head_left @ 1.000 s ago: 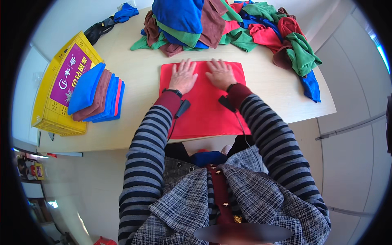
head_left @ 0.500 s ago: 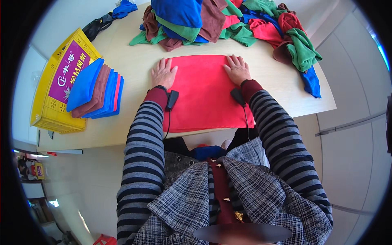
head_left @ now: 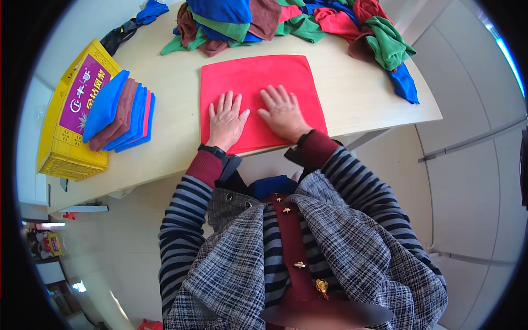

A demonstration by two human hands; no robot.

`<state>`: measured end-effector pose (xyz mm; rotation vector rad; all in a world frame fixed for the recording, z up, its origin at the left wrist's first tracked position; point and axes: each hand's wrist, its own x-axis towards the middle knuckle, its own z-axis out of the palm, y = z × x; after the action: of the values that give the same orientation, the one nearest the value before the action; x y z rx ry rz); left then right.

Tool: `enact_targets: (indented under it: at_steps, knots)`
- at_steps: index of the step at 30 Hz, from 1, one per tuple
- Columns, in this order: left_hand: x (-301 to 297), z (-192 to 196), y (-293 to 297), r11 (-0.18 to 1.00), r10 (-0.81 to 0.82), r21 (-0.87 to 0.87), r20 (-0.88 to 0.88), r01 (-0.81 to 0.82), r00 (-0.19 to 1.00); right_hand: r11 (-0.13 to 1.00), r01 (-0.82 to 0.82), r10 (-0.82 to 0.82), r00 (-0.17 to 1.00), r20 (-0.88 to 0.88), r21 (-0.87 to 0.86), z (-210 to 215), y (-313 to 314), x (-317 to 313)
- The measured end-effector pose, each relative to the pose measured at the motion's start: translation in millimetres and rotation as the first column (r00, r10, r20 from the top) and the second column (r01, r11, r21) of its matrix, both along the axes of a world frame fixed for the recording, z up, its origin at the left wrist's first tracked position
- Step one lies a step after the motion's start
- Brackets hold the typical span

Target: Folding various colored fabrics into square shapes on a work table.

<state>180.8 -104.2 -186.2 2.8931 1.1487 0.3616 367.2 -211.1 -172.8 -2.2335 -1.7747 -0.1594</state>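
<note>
A red cloth point(head_left: 258, 74) lies spread flat on the pale table, its near edge along the table's front edge. My left hand point(head_left: 226, 122) rests flat on its near left part, fingers stretched out and pointing away from me. Nearer the cloth's middle right, my right hand point(head_left: 283, 113) lies palm down with its fingers spread. Neither hand grips anything. A dark strap circles my left wrist, and black devices hang at both wrists.
To the left, a stack of folded blue, brown and red cloths point(head_left: 122, 113) leans by a yellow crate point(head_left: 71, 148). A heap of crumpled cloths point(head_left: 264, 22) covers the table's far side, trailing right to a green cloth point(head_left: 388, 41). The table's front edge point(head_left: 379, 127) runs close to me.
Both hands have slid from the cloth's far side corners toward me and inward, still flat. The whole view has shifted slightly, so table things appear higher and farther left.
</note>
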Motion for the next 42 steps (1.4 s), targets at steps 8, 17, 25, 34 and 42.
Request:
enact_targets:
  at_steps: [8,17,25,34,42]
  knots:
    - [-30.9,2.3,0.2,0.993,0.119,0.019,0.055,-0.12,0.991,0.996,0.085,-0.085,0.996,-0.015,0.008,-5.6,-22.4,32.0]
    - [-60.1,-6.5,2.1,0.979,0.204,0.0,0.074,-0.204,0.976,0.966,0.259,-0.259,0.965,-0.041,-0.013,-13.3,-62.6,70.9]
    - [-74.6,6.0,-15.8,0.962,0.273,-0.001,0.031,-0.273,0.961,0.936,0.35,-0.351,0.935,-0.039,-0.048,-3.7,-98.5,77.7]
    - [-25.2,9.0,-56.2,0.999,-0.033,0.005,0.047,0.033,0.998,0.999,0.032,-0.032,0.999,0.024,-0.004,-6.6,-75.4,1.4]
    - [-31.0,14.0,-52.6,0.998,-0.031,0.062,-0.001,0.031,1.0,0.987,0.122,-0.114,0.99,0.077,-0.108,3.2,-101.4,98.4]
